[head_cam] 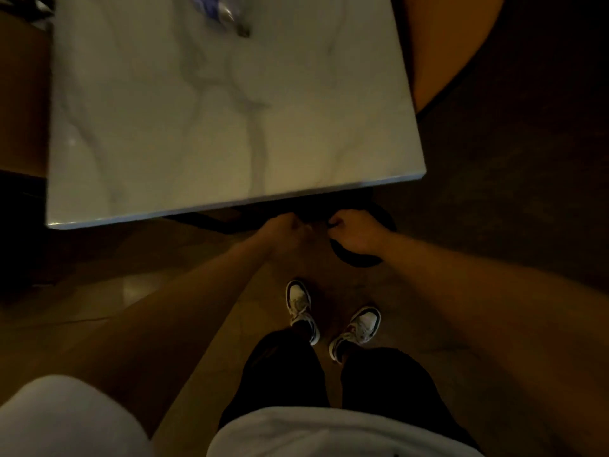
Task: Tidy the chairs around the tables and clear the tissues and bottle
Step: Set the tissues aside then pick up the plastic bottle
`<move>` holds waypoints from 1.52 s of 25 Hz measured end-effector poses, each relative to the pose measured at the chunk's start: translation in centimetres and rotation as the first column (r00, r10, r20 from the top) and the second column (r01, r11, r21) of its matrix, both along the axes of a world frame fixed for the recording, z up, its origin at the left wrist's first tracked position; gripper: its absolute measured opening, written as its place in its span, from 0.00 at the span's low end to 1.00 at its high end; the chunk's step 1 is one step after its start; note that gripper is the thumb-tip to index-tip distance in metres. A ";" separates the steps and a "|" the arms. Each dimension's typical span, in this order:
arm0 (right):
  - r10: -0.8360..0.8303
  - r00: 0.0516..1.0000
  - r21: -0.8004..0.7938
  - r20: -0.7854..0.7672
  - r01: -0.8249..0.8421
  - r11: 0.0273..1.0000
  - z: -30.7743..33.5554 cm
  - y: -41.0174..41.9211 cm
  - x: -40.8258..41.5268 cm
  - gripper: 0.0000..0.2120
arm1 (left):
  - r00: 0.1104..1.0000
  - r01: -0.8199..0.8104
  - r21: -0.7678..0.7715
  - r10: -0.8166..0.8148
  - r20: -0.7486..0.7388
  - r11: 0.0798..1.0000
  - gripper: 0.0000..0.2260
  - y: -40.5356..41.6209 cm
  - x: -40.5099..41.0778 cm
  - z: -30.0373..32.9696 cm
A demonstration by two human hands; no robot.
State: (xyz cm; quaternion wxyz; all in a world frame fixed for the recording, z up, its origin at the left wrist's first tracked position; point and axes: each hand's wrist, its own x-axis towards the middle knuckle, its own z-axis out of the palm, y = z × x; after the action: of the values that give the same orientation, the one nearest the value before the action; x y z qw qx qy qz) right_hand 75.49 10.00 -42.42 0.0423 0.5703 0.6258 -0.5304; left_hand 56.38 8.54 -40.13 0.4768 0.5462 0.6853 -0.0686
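While both fists are closing on the dark chair (354, 257) tucked at the marble table (204, 133) edge, the left hand (286, 230) and right hand (357, 234) are gripping its rigid top rim. It probably slides heavily. A blurred bottle (227, 14) is lying at the far edge.

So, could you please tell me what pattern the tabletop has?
The tabletop is white marble with grey veining, seen best, and only, in the head view.
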 end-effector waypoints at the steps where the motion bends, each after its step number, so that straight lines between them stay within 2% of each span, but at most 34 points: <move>1: 0.054 0.999 0.024 -0.004 -0.054 0.998 2.0 0.8 -1.1 0.18 | 1.000 -0.005 0.005 0.005 -0.020 1.000 0.16 -0.1 -1.3 1.1; 4: 0.199 0.980 0.103 0.014 -0.199 0.975 6.0 3.8 -4.7 0.16 | 0.997 -0.063 0.069 0.065 -0.041 0.996 0.16 1.3 -4.9 3.7; 6: 0.231 0.973 0.172 0.029 -0.232 0.957 7.8 6.6 -7.6 0.15 | 0.989 -0.109 0.148 0.122 -0.087 0.983 0.16 3.4 -7.6 5.3; 12: 0.107 0.992 0.348 0.059 -0.121 0.930 8.6 16.2 -15.0 0.13 | 0.986 -0.030 0.395 0.092 -0.140 0.918 0.18 13.7 -15.5 5.2; 14: 0.029 0.997 0.451 0.076 -0.060 0.890 8.3 20.1 -17.5 0.13 | 0.983 0.070 0.432 0.010 -0.181 0.899 0.23 17.7 -18.1 4.6; 16: -0.062 0.993 0.555 0.103 -0.006 0.832 8.2 23.8 -19.9 0.14 | 0.948 0.266 0.417 -0.156 -0.279 0.869 0.28 21.6 -20.2 4.0; 18: -0.123 0.976 0.658 0.181 -0.027 0.753 8.2 27.6 -22.4 0.19 | 0.886 0.412 0.377 -0.268 -0.378 0.830 0.34 25.1 -21.9 3.5; 21: -0.176 0.926 0.732 0.335 -0.137 0.667 7.9 32.6 -25.1 0.26 | 0.839 0.488 0.308 -0.342 -0.424 0.816 0.42 29.1 -23.7 2.5; 23: -0.156 0.909 0.716 0.386 -0.190 0.671 6.8 35.1 -26.4 0.31 | 0.815 0.532 0.251 -0.409 -0.410 0.809 0.46 30.6 -24.3 1.8; 26: -0.121 0.897 0.652 0.424 -0.210 0.728 4.8 37.3 -27.0 0.38 | 0.788 0.580 0.229 -0.468 -0.400 0.782 0.47 31.9 -24.7 1.4; 29: -0.185 0.893 0.683 0.410 -0.166 0.711 3.4 37.3 -26.8 0.35 | 0.792 0.576 0.242 -0.459 -0.403 0.781 0.48 31.9 -24.6 1.1; 35: -0.275 0.901 0.685 0.336 -0.033 0.728 4.1 32.7 -24.0 0.37 | 0.781 0.567 0.189 -0.451 -0.432 0.802 0.48 31.5 -23.8 1.5; 38: -0.355 0.904 0.655 0.237 0.121 0.746 5.3 29.0 -20.8 0.38 | 0.760 0.592 0.171 -0.475 -0.444 0.787 0.40 30.2 -21.8 2.1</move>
State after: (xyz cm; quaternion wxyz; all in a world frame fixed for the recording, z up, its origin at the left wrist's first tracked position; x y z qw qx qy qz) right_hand 54.73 38.98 -37.11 -0.1090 0.7121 0.6687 -0.1839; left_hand 34.56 38.71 -37.98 0.2062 0.7626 0.5790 -0.2016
